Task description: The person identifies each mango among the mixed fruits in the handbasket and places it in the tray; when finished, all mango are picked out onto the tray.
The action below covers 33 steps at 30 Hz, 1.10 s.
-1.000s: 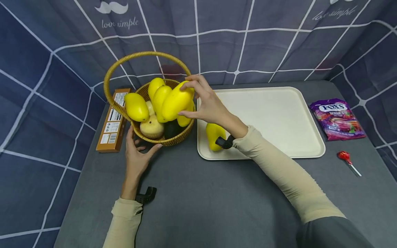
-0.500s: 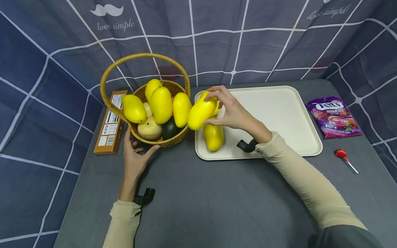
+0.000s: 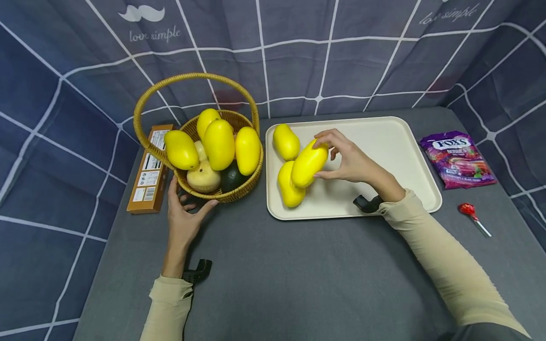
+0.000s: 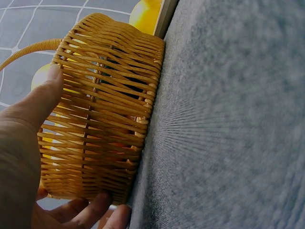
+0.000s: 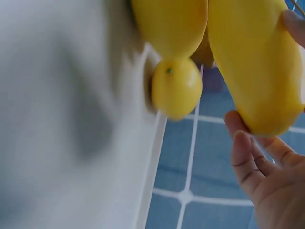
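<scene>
My right hand (image 3: 350,158) grips a yellow mango (image 3: 309,163) between thumb and fingertips, over the left part of the cream tray (image 3: 384,166). In the right wrist view, the held mango (image 5: 259,67) hangs tilted from the fingers. Two more mangoes are on the tray: one at the back (image 3: 286,142), and one at the front (image 3: 290,187) that the held mango partly covers. With thumb and fingers spread round its near side, my left hand (image 3: 185,215) holds the wicker basket (image 4: 102,109). Several mangoes (image 3: 219,144), a pale round fruit (image 3: 203,177) and a dark green avocado (image 3: 232,177) fill it.
An orange-brown box (image 3: 147,189) lies left of the basket, partly behind it. To the tray's right are a purple FOX'S candy bag (image 3: 458,160) and a red lollipop (image 3: 473,216). The basket's tall handle (image 3: 196,76) arches up before the checked curtain (image 3: 294,71).
My right hand has carried the mango from above the basket rightward over the tray. The mangoes on the tray have come into fuller view. The left hand stays at the basket.
</scene>
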{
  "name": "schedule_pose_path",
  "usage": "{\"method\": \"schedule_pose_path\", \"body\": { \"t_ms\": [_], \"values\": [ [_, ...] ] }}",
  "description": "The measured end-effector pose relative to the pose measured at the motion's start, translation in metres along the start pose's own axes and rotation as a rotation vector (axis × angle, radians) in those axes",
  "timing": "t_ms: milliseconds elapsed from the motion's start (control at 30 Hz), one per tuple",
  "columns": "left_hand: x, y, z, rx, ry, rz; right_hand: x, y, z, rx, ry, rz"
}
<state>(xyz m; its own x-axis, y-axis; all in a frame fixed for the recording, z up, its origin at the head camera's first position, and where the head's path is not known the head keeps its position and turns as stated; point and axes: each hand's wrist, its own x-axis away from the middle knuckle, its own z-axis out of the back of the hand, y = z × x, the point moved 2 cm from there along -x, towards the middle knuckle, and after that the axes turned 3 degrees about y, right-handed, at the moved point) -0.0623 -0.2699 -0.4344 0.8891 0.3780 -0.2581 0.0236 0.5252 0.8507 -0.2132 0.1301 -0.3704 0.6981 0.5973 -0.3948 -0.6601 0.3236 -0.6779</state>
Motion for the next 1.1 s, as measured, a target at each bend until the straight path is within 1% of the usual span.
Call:
{"method": "schedule_pose_path", "body": {
  "t_ms": [200, 367, 433, 600, 700, 767, 900, 1100],
  "values": [
    [0.000, 0.001, 0.001, 0.002, 0.003, -0.002, 0.017, 0.019, 0.007, 0.014, -0.045, -0.056],
    [0.001, 0.000, 0.001, -0.010, 0.014, 0.001, 0.026, 0.036, 0.004, 0.007, -0.115, -0.061],
    [0.001, 0.000, 0.000, -0.015, 0.016, 0.001, 0.027, 0.040, 0.002, 0.011, -0.138, -0.077],
    [0.000, 0.000, -0.001, -0.020, 0.017, -0.003, 0.025, 0.040, -0.002, 0.023, -0.159, -0.145],
    [0.000, 0.001, -0.001, -0.017, 0.014, -0.004, 0.024, 0.037, -0.005, 0.029, -0.184, -0.166],
    [0.000, 0.001, -0.001, -0.013, 0.013, -0.004, 0.023, 0.035, -0.007, 0.019, -0.212, -0.160],
    [-0.001, 0.000, -0.001, -0.006, 0.012, -0.008, 0.025, 0.033, -0.010, 0.005, -0.269, -0.121],
    [0.000, 0.000, -0.001, -0.009, 0.008, -0.006, 0.033, 0.036, -0.010, 0.080, -0.307, -0.119]
  ]
}}
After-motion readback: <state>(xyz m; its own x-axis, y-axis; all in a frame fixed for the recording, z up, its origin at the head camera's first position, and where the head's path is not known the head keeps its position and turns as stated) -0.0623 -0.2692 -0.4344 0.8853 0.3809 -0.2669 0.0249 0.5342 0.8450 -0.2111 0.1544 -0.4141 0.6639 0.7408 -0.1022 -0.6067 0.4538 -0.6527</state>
